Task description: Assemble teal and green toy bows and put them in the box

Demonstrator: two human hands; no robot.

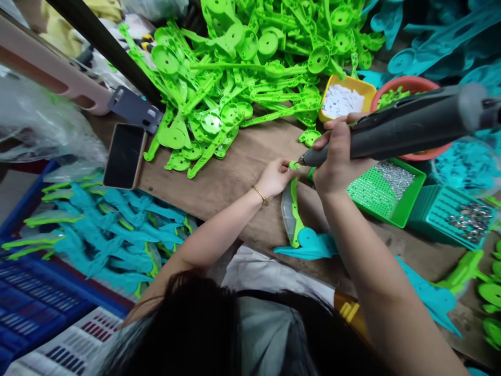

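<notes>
My right hand (338, 162) is wrapped round a dark grey electric screwdriver (415, 122), which lies slantwise with its tip pointing left and down. That tip meets the upper end of a green and blue plastic assembly (295, 209) with a clear curved panel. At that same end, the fingers of my left hand (276, 177) pinch the green plastic. The blue part (315, 243) of the assembly rests on the wooden table (195, 196) near its front edge. Whatever lies right under the screwdriver tip is too small to make out.
Loose green plastic parts (250, 57) are heaped at the back. On the right stand a yellow tray (368, 91), a red bowl (430, 82), a green tray of screws (410, 201) and a teal basket (434, 219). A phone (124, 156) lies left, above a blue crate (35, 308) beside blue-green assemblies (113, 224).
</notes>
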